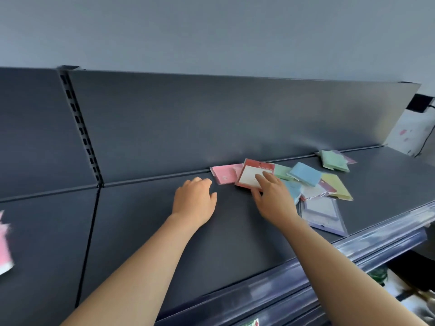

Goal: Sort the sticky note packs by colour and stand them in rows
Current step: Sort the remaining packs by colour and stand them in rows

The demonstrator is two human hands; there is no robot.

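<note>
Sticky note packs lie loose in a heap on the dark shelf (pixel 146 231). A pink pack (pixel 223 174) lies flat by the back panel. My right hand (pixel 273 196) holds a red-framed pack with a white face (pixel 249 176), fingers on top and thumb under its near edge. My left hand (pixel 194 201) rests on the shelf left of the pink pack, fingers loosely curled, holding nothing. Right of my right hand lie a blue pack (pixel 304 173), a green pack (pixel 281 171), a yellow-green pack (pixel 337 185) and a lilac pack (pixel 323 214). Another green pack (pixel 334 160) lies further back.
The shelf's back panel (pixel 211 118) rises behind the packs. A slotted upright (pixel 81 128) divides the shelving at the left. A pink and white item (pixel 4 245) shows blurred at the left edge. The shelf's front edge carries a clear price strip (pixel 353 250).
</note>
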